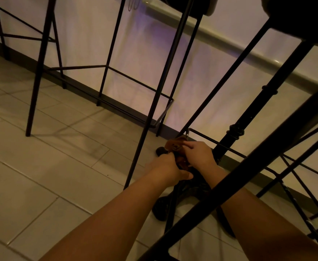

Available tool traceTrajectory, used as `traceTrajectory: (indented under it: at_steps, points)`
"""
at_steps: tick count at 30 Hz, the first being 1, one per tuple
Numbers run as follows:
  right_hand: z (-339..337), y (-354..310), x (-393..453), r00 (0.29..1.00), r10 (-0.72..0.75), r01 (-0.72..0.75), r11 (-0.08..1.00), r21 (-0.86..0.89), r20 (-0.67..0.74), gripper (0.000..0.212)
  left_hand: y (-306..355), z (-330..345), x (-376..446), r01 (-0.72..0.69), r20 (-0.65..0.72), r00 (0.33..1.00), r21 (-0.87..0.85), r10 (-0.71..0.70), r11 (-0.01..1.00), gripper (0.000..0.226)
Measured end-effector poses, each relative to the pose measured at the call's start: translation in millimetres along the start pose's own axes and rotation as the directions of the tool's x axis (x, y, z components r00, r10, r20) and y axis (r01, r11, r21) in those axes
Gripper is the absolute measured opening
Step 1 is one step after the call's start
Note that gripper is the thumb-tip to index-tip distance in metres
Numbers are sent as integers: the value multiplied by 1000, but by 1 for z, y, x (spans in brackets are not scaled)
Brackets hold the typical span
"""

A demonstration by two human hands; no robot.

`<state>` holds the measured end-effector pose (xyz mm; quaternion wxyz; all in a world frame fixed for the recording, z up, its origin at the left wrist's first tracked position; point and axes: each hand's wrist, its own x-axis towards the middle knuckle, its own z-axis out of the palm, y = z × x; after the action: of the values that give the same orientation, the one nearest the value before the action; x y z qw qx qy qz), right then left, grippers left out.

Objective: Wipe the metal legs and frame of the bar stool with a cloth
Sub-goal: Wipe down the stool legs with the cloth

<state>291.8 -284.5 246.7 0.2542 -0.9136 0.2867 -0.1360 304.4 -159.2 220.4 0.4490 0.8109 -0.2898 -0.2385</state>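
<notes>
Both hands sit close together low in the scene, left hand curled shut around a thin black metal leg of the bar stool, right hand just beside it with fingers closed on a crumpled brownish cloth bunched against that same leg near the corner of the thin wire footrest. Both bare forearms reach in from near, the right one crossed by a thick dark frame bar. Farther left stand more thin-legged dark stools on pale rectangular floor tiles, with a smooth light counter panel behind them and a black ornate table post right of the hands.
</notes>
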Motion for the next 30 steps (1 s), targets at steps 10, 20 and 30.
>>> traceTrajectory:
  at_steps: [10, 20, 30]
  points:
    - [3, -4, -4, 991, 136, -121, 886, 448, 0, 25, 9, 1, -6, -42, 16, 999, 191, 40, 981, 51]
    - [1, 4, 15, 999, 54, -52, 968, 245, 1, 25, 10, -5, -7, -73, 40, 997, 314, 63, 946, 89]
    - [3, 4, 16, 984, 167, -175, 833, 524, 64, 19, 15, -5, 0, -162, 153, 984, 510, 97, 845, 76]
